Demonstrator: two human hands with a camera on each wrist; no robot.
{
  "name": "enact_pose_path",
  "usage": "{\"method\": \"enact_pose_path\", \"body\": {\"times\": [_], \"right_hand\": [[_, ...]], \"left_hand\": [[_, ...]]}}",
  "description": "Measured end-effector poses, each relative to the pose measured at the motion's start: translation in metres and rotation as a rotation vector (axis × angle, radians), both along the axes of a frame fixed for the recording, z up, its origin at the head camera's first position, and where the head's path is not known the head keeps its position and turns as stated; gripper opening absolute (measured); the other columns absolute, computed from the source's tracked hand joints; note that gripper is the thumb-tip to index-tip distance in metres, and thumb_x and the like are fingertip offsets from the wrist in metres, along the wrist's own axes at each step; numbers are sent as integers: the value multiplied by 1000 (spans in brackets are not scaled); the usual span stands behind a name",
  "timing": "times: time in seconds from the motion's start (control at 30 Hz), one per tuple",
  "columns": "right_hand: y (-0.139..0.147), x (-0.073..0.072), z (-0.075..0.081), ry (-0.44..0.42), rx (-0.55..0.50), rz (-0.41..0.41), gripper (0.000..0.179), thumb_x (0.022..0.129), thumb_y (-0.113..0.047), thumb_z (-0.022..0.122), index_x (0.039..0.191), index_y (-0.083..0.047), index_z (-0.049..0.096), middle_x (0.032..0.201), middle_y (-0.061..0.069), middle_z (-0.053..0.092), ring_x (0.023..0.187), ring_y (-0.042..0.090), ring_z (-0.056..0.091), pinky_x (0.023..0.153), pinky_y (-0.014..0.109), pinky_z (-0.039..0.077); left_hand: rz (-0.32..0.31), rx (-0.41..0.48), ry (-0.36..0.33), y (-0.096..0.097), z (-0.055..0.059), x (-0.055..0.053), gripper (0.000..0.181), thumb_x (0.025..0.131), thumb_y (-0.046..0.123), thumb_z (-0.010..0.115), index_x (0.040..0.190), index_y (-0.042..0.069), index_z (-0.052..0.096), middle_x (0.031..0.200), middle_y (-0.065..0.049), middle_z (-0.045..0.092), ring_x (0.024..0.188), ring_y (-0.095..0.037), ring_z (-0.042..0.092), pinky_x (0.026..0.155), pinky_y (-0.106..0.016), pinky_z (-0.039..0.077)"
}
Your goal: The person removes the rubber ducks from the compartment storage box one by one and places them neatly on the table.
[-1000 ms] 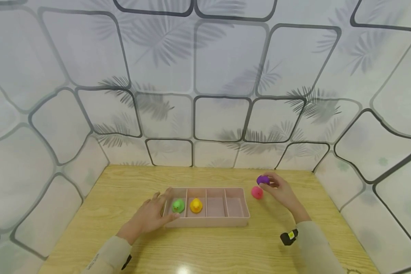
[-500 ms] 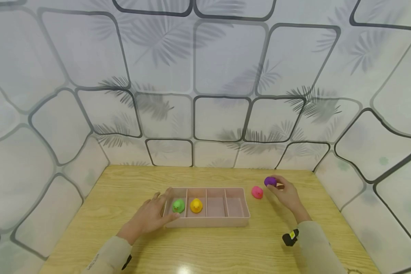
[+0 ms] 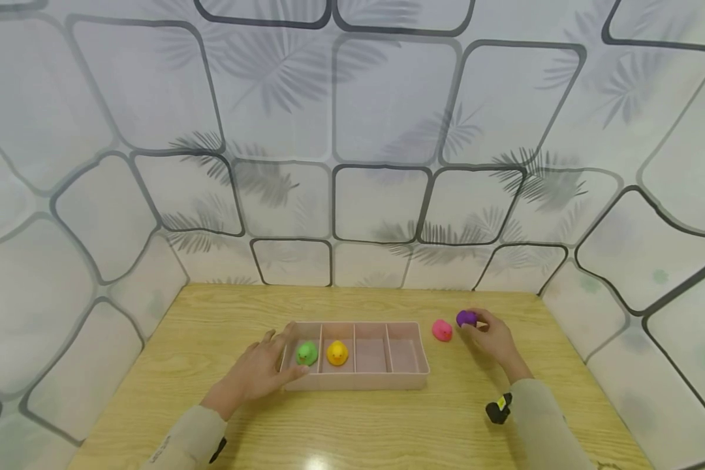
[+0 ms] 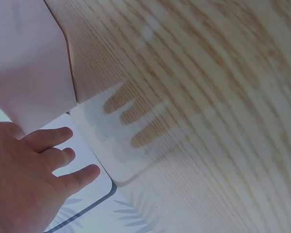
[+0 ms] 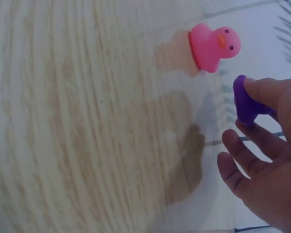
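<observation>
Probably light and squeezable, the purple toy (image 5: 246,104) right of the tray (image 3: 364,381) is pinched, best by its sides, in the right grip (image 3: 493,338); the left grip (image 3: 255,369) is relaxed.

Long sleeves, both arms, pale greyish beige. My left sleeve (image 3: 189,427) has small dark lettering (image 3: 160,450) running along the forearm, too small to read. My right sleeve (image 3: 543,418) matches in colour. Both end around the wrist, so my left fingers (image 4: 80,179) and right fingers (image 5: 245,153) are bare. Right wrist camera (image 3: 498,410): black, small, chunky, bright yellow patch on it. Left wrist camera (image 3: 218,450): just a narrow black piece showing past the cuff, rest hidden.
</observation>
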State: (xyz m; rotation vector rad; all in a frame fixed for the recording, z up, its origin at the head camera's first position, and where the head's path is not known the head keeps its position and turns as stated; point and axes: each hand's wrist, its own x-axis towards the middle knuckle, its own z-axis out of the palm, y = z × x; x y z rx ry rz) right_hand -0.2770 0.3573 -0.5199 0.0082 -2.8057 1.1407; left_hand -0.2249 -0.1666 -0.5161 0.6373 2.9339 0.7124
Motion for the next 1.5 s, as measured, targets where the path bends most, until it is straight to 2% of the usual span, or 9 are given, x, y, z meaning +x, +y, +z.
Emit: {"method": "enact_pose_path", "body": {"times": [0.27, 0.57, 0.83, 1.27, 1.5], "right_hand": [[2, 1, -6, -27, -7, 18, 45, 100, -20, 73, 139, 2, 63, 135, 34, 65, 110, 46, 70, 93, 55, 59], [1, -1, -10, -42, 6, 26, 48, 102, -20, 71, 142, 4, 60, 135, 35, 64, 115, 49, 68, 96, 57, 58], [3, -3, -20, -13, 16, 20, 46, 100, -18, 72, 140, 3, 62, 128, 32, 68, 112, 46, 70, 96, 57, 58], [0, -4, -22, -7, 33, 15, 47, 100, -17, 73, 140, 4, 62, 126, 33, 69, 111, 47, 70, 98, 59, 57], [2, -4, -16, -32, 40, 9, 55, 99, -20, 74, 147, 3, 56, 136, 38, 61, 115, 50, 68, 97, 59, 58]], "left_hand": [[3, -2, 3, 1, -1, 0, 96, 101, 66, 57, 170, 11, 20, 166, -20, 42, 152, -56, 34, 116, -76, 35], [6, 5, 11, 1, -2, 0, 95, 101, 64, 58, 170, 11, 21, 165, -20, 43, 152, -56, 35, 115, -77, 35], [5, 6, 7, 1, -2, 1, 94, 101, 63, 59, 169, 11, 22, 165, -19, 43, 152, -56, 35, 114, -76, 36], [7, 0, 1, 0, -2, 0, 95, 101, 66, 57, 170, 11, 21, 166, -19, 42, 153, -56, 33, 115, -76, 35], [8, -1, 0, 1, 0, 0, 95, 100, 66, 58, 170, 11, 21, 166, -18, 42, 152, -55, 34, 115, -75, 36]]}}
